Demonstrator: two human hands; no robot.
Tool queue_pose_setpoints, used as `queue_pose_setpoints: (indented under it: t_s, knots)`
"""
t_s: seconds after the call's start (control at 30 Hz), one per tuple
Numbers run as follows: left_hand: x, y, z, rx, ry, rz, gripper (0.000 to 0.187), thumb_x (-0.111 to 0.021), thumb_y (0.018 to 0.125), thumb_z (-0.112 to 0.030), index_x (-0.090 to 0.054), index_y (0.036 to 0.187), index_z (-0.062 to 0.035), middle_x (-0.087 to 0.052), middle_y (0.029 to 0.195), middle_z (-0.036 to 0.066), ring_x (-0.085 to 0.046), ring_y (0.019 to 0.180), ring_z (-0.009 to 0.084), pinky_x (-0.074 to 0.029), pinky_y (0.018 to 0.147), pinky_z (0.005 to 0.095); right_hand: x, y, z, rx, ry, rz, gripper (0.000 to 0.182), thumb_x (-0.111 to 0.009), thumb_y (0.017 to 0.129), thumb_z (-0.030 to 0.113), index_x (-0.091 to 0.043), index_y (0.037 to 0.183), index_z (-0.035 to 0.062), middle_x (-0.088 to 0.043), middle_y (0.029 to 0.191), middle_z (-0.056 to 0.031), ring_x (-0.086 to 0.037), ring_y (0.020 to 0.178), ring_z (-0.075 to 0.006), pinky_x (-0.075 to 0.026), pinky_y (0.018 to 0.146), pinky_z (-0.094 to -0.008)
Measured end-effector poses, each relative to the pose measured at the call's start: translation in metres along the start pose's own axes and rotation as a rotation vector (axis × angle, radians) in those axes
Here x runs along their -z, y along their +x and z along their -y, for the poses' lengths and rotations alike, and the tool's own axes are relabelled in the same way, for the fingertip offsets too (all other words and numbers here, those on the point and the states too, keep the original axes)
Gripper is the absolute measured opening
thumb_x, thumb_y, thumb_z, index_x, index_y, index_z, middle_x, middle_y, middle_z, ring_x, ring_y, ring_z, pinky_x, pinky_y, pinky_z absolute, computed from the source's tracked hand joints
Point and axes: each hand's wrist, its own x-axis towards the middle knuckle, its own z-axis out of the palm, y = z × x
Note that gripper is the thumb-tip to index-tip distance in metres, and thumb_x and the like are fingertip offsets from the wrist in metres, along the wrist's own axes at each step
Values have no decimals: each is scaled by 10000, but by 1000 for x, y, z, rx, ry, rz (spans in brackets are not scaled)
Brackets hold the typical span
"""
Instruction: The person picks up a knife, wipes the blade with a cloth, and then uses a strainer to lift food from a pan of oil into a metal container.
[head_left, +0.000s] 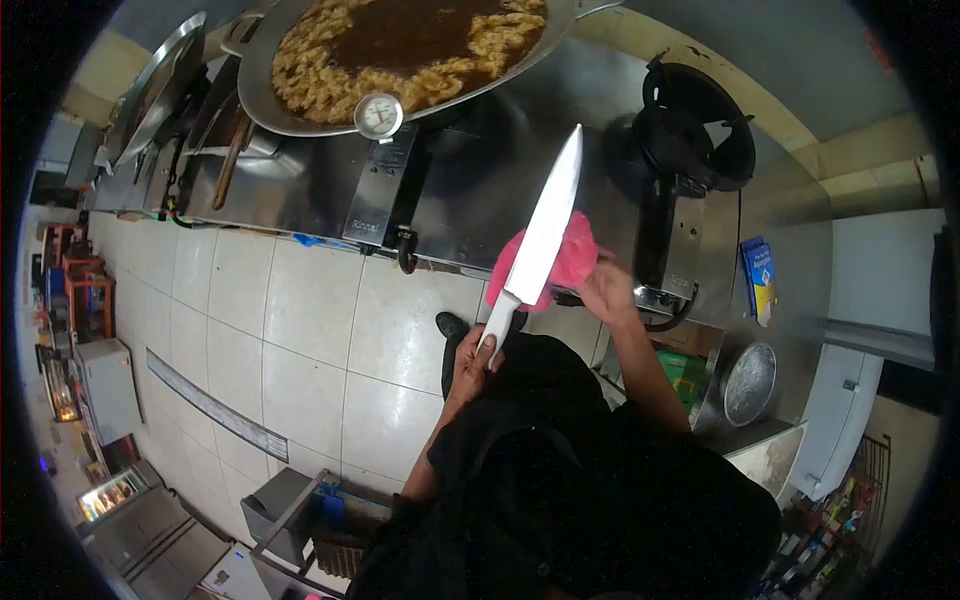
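My left hand is closed around the white handle of a large kitchen knife. Its blade points up and away from me, toward the steel counter. Behind the blade is a bright pink cloth. My right hand is at the cloth's right edge, its fingers partly behind the pink fabric, and it appears to grip it. The cloth lies against the far side of the blade; how firmly it presses there is hidden.
A wide pan of dark oil with frying pieces stands at the back left, a dial thermometer on its rim. A black burner ring, a blue-yellow packet and a metal bowl are on the right. A wooden-handled tool lies left.
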Motion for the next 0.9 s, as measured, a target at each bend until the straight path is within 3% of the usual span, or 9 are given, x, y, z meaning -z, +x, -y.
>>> queue_pose_setpoints:
  t_s: [0.13,0.23,0.27,0.47,0.57,0.7,0.73,0.83,0.9]
  knots:
    - [-1,-3,-3,48,39,76,311,-490,928,-341,-519,962,-33,-438,606,-13,-393,525,65,-283,496,210,-20,8,-12,144,-188,-92,458,-600,791,-12,-466,1229,13,-559,1146,-64,-551,1060,-170,-438,933,-303]
    - [-2,-9,-5,85,35,89,323,-487,926,-352,-517,956,-31,-444,595,-4,-388,504,67,-286,485,211,-23,11,-5,100,-249,-73,405,-590,836,-9,-483,1224,33,-583,1034,-45,-572,934,-129,-484,809,-282]
    - [-2,-10,-6,93,29,84,327,-487,925,-356,-517,951,-32,-446,593,-1,-387,496,68,-286,480,211,-30,12,-3,68,-308,-157,362,-601,842,16,-518,1194,21,-599,982,-41,-576,871,-129,-480,778,-275]
    - [14,-18,-9,60,42,78,345,-490,915,-387,-522,920,-44,-472,593,12,-389,456,72,-281,426,217,-30,20,-2,91,-462,-8,275,-583,856,29,-574,1130,17,-615,1025,-51,-594,919,-150,-491,802,-291]
    - [21,-26,-10,80,47,66,350,-493,914,-390,-525,900,-42,-479,593,14,-396,455,70,-283,422,213,-29,18,-5,12,-281,108,270,-575,854,22,-576,1124,23,-614,1059,-55,-594,960,-162,-489,844,-307]
    - [19,-38,-14,119,6,121,346,-499,914,-382,-520,879,-38,-461,582,-2,-378,451,62,-277,423,213,-35,7,-17,25,-165,73,247,-571,835,47,-584,1081,27,-623,1038,-81,-599,976,-202,-470,892,-365]
    - [20,-38,-13,130,-18,138,343,-501,914,-380,-519,881,-39,-457,582,-4,-375,450,61,-274,421,213,-37,2,-19,36,-128,54,316,-582,838,35,-552,1153,39,-592,1101,-95,-573,1019,-215,-464,902,-374]
    - [31,-48,-7,163,-96,182,333,-506,913,-371,-514,892,-39,-445,583,-10,-362,447,56,-266,418,209,-45,-10,-27,36,-14,1,310,-578,849,76,-546,1156,47,-581,1121,-97,-559,1042,-230,-447,921,-392]
    - [37,-58,-8,195,-154,212,324,-510,913,-362,-506,906,-38,-437,580,-11,-352,443,51,-261,417,203,-55,-17,-30,15,-21,29,248,-569,859,111,-571,1101,54,-573,1137,-87,-540,1070,-237,-428,943,-407]
